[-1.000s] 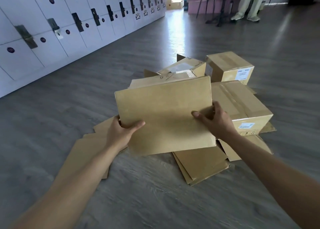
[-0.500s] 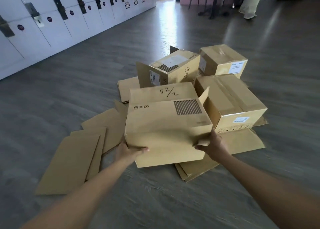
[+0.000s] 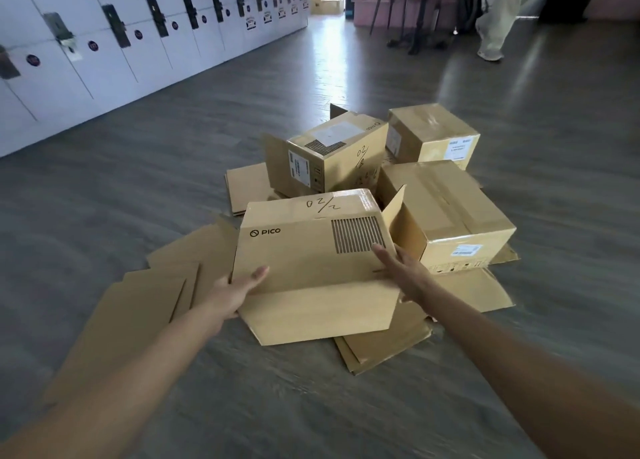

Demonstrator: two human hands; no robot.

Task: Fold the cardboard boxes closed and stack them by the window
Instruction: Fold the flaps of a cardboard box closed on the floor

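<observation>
A brown PICO box marked "02/2" lies on its side on the floor, its near flap spread flat toward me and a side flap standing up at its right. My left hand rests with straight fingers against the box's lower left edge. My right hand lies flat on the box's right face, fingers extended. Behind it stands a second PICO box with an open flap. Two taped boxes sit at the right, one near and one far.
Flattened cardboard sheets lie on the grey floor at the left and under the boxes. White lockers line the left wall. A person's legs, chair legs and a dark bag are at the far right.
The box came down from chest height onto the floor and turned its printed face up. Both hands loosened from gripping its edges to lying flat against it.
</observation>
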